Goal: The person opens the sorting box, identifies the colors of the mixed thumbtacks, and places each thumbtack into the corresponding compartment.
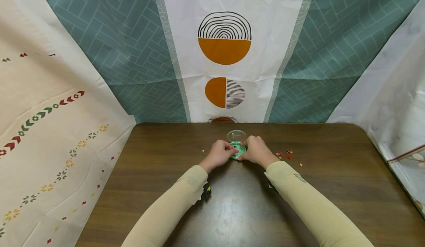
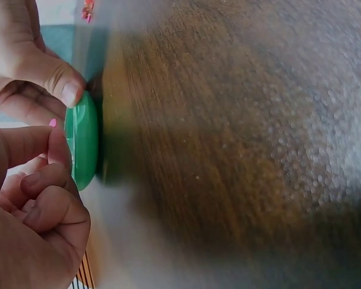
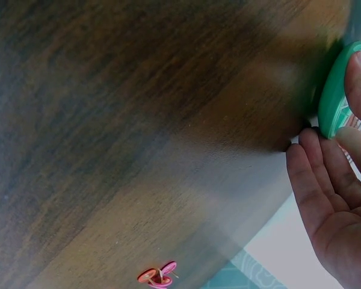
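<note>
A small round green case (image 1: 242,150) with its clear lid (image 1: 236,135) raised stands near the table's back. My right hand (image 1: 257,151) grips it at the right side, thumb on the near rim in the right wrist view. At the left, my left hand (image 1: 219,154) pinches a pink thumbtack (image 2: 53,123) between thumb and forefinger, just over the case. Its other fingers are curled in the left wrist view. What lies inside the case is mostly hidden by the fingers.
Loose thumbtacks (image 1: 288,157) in red, pink and orange are scattered right of my right hand. One orange thumbtack (image 1: 301,164) sits apart, another small orange one (image 1: 203,150) lies to the left. A patterned curtain (image 1: 224,92) hangs behind the wooden table (image 1: 159,158).
</note>
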Demonstrator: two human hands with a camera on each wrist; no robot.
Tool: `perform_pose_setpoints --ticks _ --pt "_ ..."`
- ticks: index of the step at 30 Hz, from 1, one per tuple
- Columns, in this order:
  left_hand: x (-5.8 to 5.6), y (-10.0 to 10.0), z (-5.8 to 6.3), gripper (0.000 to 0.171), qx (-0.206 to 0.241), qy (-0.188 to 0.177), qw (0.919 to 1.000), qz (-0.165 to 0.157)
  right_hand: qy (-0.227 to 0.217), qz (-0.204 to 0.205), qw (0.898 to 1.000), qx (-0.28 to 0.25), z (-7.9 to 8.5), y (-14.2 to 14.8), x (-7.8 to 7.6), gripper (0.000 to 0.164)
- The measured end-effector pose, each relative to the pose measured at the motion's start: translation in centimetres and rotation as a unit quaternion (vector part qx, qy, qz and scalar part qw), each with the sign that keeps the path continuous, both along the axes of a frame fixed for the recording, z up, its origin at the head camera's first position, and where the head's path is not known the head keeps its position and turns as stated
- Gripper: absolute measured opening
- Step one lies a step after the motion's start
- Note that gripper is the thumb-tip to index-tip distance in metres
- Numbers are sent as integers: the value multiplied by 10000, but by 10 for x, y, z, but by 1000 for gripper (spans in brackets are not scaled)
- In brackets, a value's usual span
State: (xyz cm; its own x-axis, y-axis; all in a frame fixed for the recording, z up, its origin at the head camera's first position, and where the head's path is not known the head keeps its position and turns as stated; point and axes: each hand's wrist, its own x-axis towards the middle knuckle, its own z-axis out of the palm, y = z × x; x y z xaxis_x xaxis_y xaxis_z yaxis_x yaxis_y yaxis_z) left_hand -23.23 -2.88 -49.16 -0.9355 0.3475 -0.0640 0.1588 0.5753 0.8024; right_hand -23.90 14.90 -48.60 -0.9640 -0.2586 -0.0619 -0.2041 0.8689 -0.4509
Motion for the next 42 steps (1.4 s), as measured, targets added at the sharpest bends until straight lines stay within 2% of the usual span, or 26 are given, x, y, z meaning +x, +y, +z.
perform_pose_setpoints --ticks 13,17,21,26,29,32,34,42 --pt "1 -1 1 18 -71 -64 10000 20 -57 19 10000 33 1 0 0 59" --pt "-2 -5 3 16 -97 9 9999 96 -56 0 10000 17 0 -1 0 59" --pt "-12 -19 11 14 -12 283 9989 367 -30 3 10000 -53 0 -2 0 60" --pt "-25 -50 27 13 -77 647 9947 790 -51 24 10000 -70 0 0 0 62" --pt "-29 -70 31 13 -379 829 9904 1040 -86 28 9999 -43 2 0 1 61" --pt "-30 -86 30 13 -871 915 9838 1271 -86 34 10000 -34 2 0 2 60" --pt "-28 -94 28 12 -1222 904 9797 1306 -67 38 10000 -24 3 0 2 60" --pt "-19 -109 17 10 -2166 631 9710 796 22 116 9999 -49 3 0 2 59"
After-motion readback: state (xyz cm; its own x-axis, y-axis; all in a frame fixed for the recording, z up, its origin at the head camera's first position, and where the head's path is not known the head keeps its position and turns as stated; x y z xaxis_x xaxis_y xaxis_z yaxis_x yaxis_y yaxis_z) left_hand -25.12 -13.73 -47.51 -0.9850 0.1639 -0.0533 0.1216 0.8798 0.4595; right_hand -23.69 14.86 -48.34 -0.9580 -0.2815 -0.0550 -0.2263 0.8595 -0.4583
